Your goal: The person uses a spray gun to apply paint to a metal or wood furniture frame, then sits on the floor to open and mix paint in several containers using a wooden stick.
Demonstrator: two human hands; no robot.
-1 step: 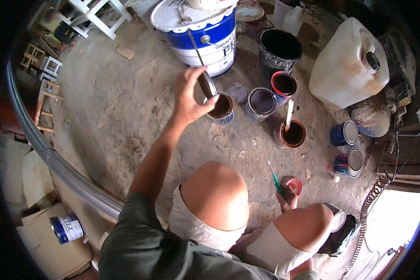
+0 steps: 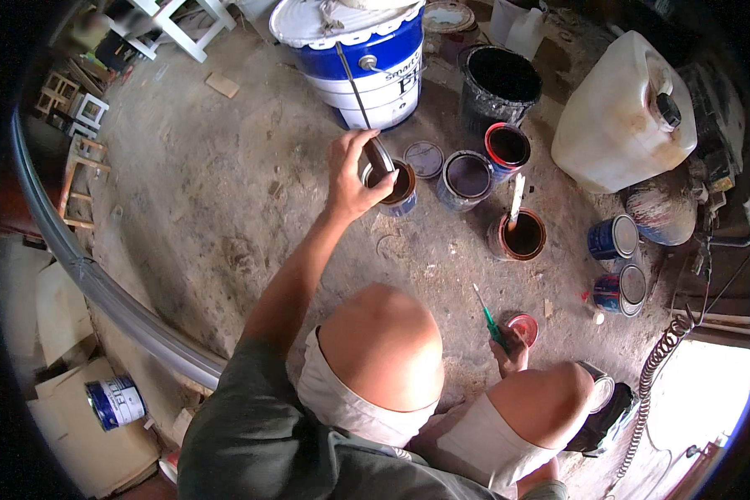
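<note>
My left hand [image 2: 360, 179] pinches a round metal can lid [image 2: 379, 156] between thumb and fingers. The lid is tilted on edge at the rim of an open paint can [image 2: 402, 190] with brown inside; whether they touch, I cannot tell. By my right knee, my right hand [image 2: 511, 357] is closed on a green-handled screwdriver [image 2: 493, 329], its blade pointing away from me. Beside those fingers is a round red lid or shallow tin [image 2: 523, 327]; whether I hold it too is unclear. My knee hides part of the hand.
Nearby stand a can of purplish paint [image 2: 467, 180], a red-rimmed can [image 2: 507, 146] and a brown can with a stirring stick [image 2: 521, 236]. A loose lid [image 2: 424, 159] lies behind them. Around are a large blue-white bucket [image 2: 362, 75], black bucket [image 2: 500, 83], jerrycan [image 2: 621, 117] and coiled hose [image 2: 654, 375].
My left hand has moved slightly right and down with the lid, closer to the brown-filled can. The right hand with the screwdriver stays nearly in place.
</note>
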